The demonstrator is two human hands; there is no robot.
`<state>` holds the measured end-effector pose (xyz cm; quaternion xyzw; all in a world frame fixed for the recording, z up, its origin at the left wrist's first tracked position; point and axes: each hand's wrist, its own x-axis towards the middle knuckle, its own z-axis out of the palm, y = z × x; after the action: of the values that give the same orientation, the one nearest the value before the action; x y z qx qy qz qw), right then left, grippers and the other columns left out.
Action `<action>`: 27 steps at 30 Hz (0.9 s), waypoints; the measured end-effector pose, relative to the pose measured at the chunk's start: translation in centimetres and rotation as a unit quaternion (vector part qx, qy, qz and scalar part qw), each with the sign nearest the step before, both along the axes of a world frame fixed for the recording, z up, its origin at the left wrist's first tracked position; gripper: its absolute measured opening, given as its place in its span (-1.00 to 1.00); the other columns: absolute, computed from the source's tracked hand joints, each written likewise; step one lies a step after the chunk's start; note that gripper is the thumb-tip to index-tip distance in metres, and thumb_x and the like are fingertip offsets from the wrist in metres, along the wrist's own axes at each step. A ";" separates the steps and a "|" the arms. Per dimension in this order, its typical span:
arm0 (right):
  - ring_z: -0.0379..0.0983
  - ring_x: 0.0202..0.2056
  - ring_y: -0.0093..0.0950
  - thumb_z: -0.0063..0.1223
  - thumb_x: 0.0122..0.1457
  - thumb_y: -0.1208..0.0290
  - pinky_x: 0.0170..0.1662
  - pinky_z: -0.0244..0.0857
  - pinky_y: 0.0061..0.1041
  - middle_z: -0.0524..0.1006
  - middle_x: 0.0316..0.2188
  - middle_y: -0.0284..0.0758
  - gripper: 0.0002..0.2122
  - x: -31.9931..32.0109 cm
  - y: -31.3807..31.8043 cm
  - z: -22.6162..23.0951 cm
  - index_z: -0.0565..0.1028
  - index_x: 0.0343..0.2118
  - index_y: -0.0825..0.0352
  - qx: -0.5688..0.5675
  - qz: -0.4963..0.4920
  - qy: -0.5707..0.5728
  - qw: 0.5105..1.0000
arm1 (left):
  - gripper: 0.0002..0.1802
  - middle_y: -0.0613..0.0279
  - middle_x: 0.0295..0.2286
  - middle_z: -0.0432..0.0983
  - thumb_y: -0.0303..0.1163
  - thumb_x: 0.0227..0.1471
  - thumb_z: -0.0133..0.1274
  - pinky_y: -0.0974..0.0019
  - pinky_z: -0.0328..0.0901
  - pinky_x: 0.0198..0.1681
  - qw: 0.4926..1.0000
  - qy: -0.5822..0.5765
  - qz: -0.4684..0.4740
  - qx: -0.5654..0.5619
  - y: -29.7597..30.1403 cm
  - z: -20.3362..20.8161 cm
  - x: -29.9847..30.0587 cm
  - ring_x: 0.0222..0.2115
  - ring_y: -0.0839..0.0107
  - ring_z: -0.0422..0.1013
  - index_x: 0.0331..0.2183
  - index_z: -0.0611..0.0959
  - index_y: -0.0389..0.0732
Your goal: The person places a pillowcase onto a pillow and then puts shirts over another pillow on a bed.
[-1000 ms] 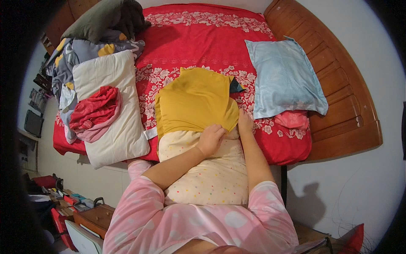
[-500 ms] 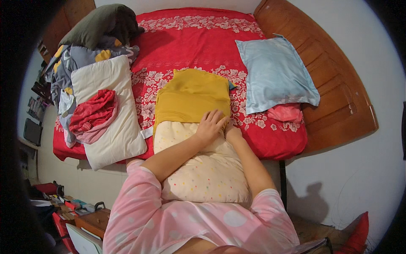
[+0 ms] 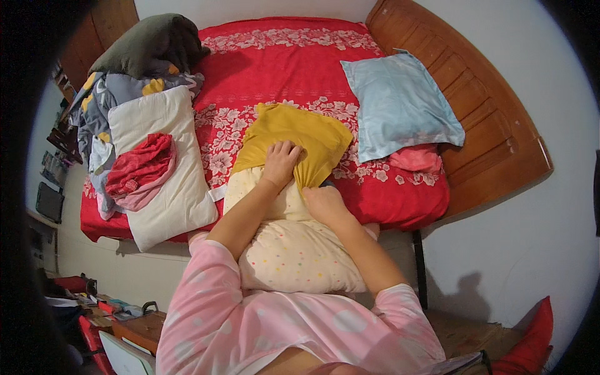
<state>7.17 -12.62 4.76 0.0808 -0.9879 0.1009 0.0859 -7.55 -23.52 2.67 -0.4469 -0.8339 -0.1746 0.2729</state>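
A mustard-yellow pillowcase (image 3: 312, 134) covers the far part of a cream pillow (image 3: 306, 259) printed with small coloured dots. The pillow's near end is bare, folded and bulging against my body. My left hand (image 3: 281, 164) lies on top of the pillowcase, its fingers bent down into the cloth. At the case's near right edge, my right hand (image 3: 326, 204) grips the hem in a pinch and draws it into creases toward me. Part of the right hand's fingertips is hidden by the cloth.
The bed has a red floral sheet (image 3: 269, 69). A light-blue pillow (image 3: 400, 103) lies right, by the wooden headboard (image 3: 500, 112), over pink cloth (image 3: 415, 159). At left lie a white pillow (image 3: 172, 200), red-pink cloth (image 3: 140, 172), a grey quilt (image 3: 122, 87) and a dark-green bundle (image 3: 144, 47).
My hands were close together at the case's right edge. Now the left has moved left and farther onto the case, while the right pulls the hem inward and nearer, skewing the yellow cloth.
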 end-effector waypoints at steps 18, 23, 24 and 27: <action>0.31 -0.11 -0.24 -0.04 -0.07 0.54 -0.07 0.19 -0.26 0.35 -0.17 -0.17 -0.69 -1.8 0.3 -2.5 0.35 -0.18 0.32 0.036 -0.143 0.229 0.962 | -0.84 -0.08 -0.52 0.46 -0.52 -0.12 -0.06 0.04 0.27 -0.39 0.892 -0.425 -0.024 0.155 -6.4 -5.8 2.1 -0.44 -0.01 0.41 -0.37 0.49 -0.22; 0.34 -0.17 -0.24 -0.09 -0.06 0.51 -0.09 0.18 -0.26 0.42 -0.28 -0.24 -0.76 -4.8 -1.0 -3.2 0.41 -0.26 0.31 -0.028 -0.013 0.152 0.988 | -0.79 -0.11 -0.55 0.43 -0.48 -0.10 -0.03 0.01 0.26 -0.44 0.953 -0.300 0.007 0.041 -9.1 -2.9 5.1 -0.48 -0.08 0.39 -0.30 0.46 -0.20; 0.36 -0.20 -0.23 -0.11 -0.06 0.51 -0.13 0.21 -0.25 0.45 -0.32 -0.23 -0.78 -5.1 -1.2 -3.7 0.43 -0.28 0.32 -0.041 0.005 0.109 0.993 | -0.79 -0.11 -0.55 0.43 -0.48 -0.10 -0.03 0.01 0.26 -0.44 0.952 -0.301 0.011 0.043 -9.8 -3.3 4.7 -0.48 -0.08 0.39 -0.30 0.46 -0.20; 0.41 -0.28 -0.17 -0.14 -0.03 0.49 -0.21 0.25 -0.20 0.48 -0.44 -0.15 -0.83 -5.7 -2.2 -5.0 0.45 -0.36 0.36 -0.091 0.003 0.047 0.995 | -0.70 0.01 -0.54 0.48 -0.28 -0.16 0.17 0.13 0.29 -0.47 0.945 -0.326 0.016 0.014 -11.1 -4.0 3.6 -0.50 0.03 0.42 -0.34 0.51 -0.17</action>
<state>1.44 -14.85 -0.20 0.0799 -0.9692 0.1865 0.1394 -3.92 -34.65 -1.30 -0.3484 -0.8817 -0.3181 -0.0049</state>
